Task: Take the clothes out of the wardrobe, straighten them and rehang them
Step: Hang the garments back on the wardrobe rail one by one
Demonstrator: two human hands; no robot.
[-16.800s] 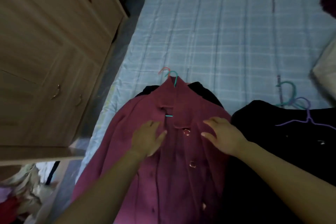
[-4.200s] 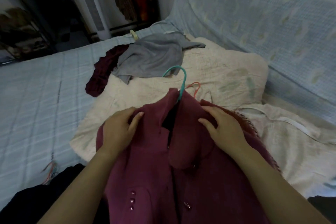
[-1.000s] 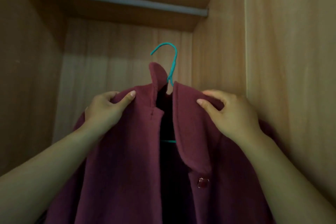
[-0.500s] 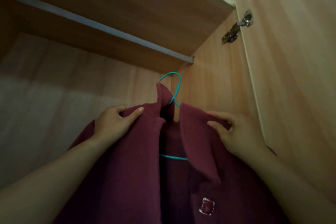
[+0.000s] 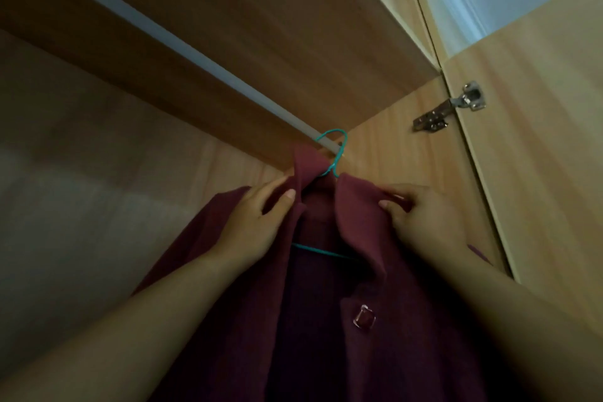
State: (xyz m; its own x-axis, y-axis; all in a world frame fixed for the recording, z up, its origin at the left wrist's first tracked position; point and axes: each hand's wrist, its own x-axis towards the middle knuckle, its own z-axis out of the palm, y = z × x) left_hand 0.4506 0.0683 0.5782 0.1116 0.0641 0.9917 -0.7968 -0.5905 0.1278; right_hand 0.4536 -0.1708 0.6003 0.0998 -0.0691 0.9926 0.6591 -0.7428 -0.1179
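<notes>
A maroon coat (image 5: 359, 271) with a shiny button hangs on a teal wire hanger (image 5: 336, 153) inside the wooden wardrobe. The hanger's hook sits over the white rail (image 5: 182, 46) at its right end, close to the side wall. My left hand (image 5: 257, 222) grips the coat's left shoulder by the collar. My right hand (image 5: 421, 215) grips the right shoulder, thumb on the lapel. The hanger's lower bar shows between the lapels.
The wardrobe's right side panel (image 5: 408, 157) is just beside the coat. The open door (image 5: 538, 140) with a metal hinge (image 5: 453, 108) stands at the right. The wardrobe's back wall (image 5: 81, 189) is at the left; the rail runs bare to the upper left.
The coat and both hands have risen toward the rail. The teal hook, below the rail half a second ago, now lies over it.
</notes>
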